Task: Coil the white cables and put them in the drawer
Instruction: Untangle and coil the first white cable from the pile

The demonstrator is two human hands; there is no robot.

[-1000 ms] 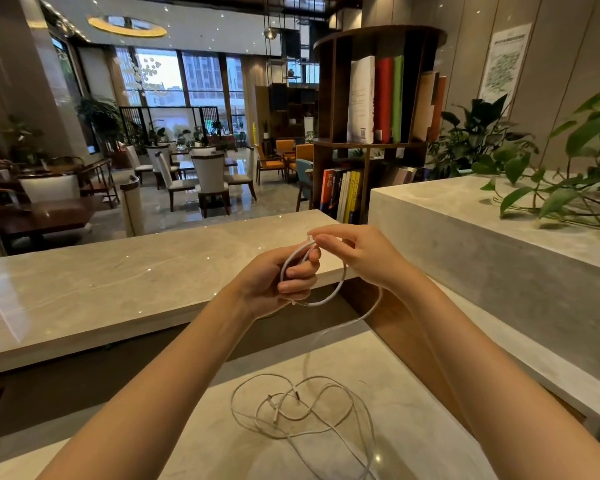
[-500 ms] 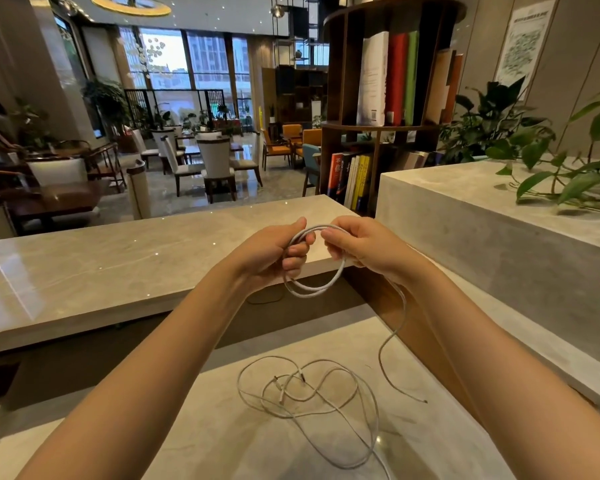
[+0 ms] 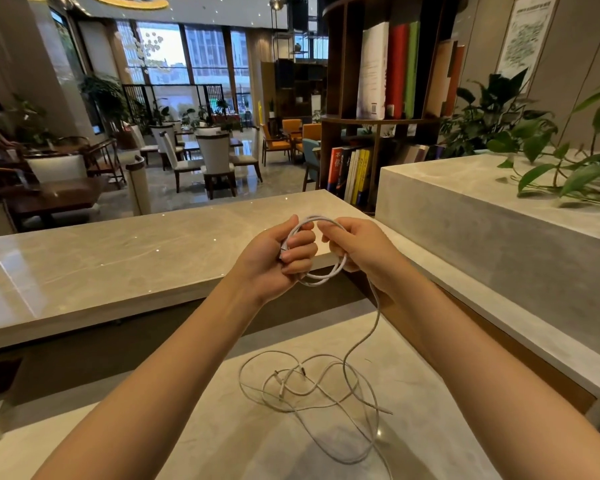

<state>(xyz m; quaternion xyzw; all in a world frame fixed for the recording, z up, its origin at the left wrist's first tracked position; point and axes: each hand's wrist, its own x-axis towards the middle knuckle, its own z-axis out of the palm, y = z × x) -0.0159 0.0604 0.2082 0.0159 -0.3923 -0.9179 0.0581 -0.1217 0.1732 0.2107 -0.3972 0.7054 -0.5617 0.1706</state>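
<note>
White cable (image 3: 321,271), partly wound into a small coil of several loops, sits between a person's two bare hands held up in front of a raised marble ledge (image 3: 118,258). The left hand (image 3: 274,261) is curled closed around one side of the coil, its fingers folded over the strands and the thumb pointing up along the top of the loop. The right hand (image 3: 357,247) is also closed, pinching the other side of the loop between thumb and fingers. From below the right hand, a loose length of the same cable drops down, curving toward the lower counter (image 3: 413,393).

On that pale stone counter lies a tangle of white cables (image 3: 309,389), spread in open, overlapping loops with several small connector ends showing near the middle of the heap; one strand runs off toward the bottom edge of the view. The hanging length from the coil joins this tangle.

Beyond the ledge, a round wooden bookshelf (image 3: 378,98) holds upright books, and leafy green plants (image 3: 534,147) stand on a stone block at right. Dining chairs (image 3: 215,161) and tables fill the lobby floor in the background. No drawer can be made out.
</note>
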